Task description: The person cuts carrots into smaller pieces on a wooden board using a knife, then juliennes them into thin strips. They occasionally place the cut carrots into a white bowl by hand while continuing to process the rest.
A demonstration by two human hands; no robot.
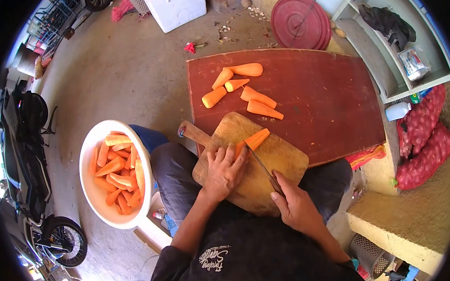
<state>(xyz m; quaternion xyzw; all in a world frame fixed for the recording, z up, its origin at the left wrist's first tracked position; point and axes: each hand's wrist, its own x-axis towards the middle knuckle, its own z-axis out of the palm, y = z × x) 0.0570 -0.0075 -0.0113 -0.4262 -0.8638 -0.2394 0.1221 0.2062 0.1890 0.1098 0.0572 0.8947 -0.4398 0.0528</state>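
Note:
A peeled carrot [258, 138] lies on the wooden cutting board [287, 160], its end pointing away from me. My left hand [224, 171] presses on it with bent fingers, which hide its near part. In my right hand [295, 202] is a knife [261, 163], its blade tip at the carrot just beside the left fingertips. The board rests across my lap and overlaps the near edge of the red table [329, 94]. Several whole peeled carrots [260, 96] lie on the table beyond the board.
A white tub [89, 198] full of cut carrot pieces [115, 166] stands at my left. Red net sacks [424, 155] and a shelf unit [384, 66] are on the right. A white box [175, 11] and a round red lid [300, 22] sit beyond the table; a motorcycle [31, 176] is far left.

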